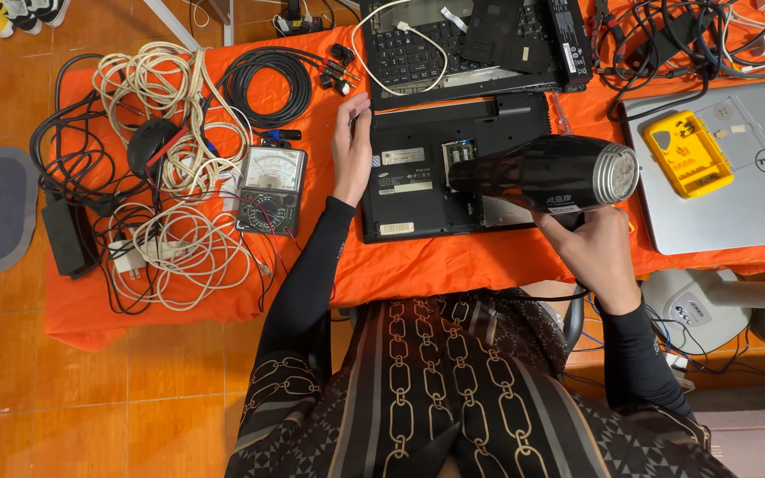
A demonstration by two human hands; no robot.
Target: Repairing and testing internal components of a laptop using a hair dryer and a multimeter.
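Note:
A black laptop (418, 190) lies bottom-up on the orange cloth, with an open compartment near its middle. My left hand (351, 146) rests flat against the laptop's left edge, fingers together and holding nothing. My right hand (588, 252) grips the handle of a black hair dryer (546, 173). The dryer hovers over the laptop's right half, its grey rear grille facing right and its nozzle toward the open compartment.
A second black laptop (453, 44) lies open behind. A silver laptop (737, 190) with a yellow tool case (688, 152) sits to the right. An analog multimeter (272, 188), white cable coils (179, 248) and a black cable coil (267, 84) fill the left. Tangled cords (683, 40) lie at the back right.

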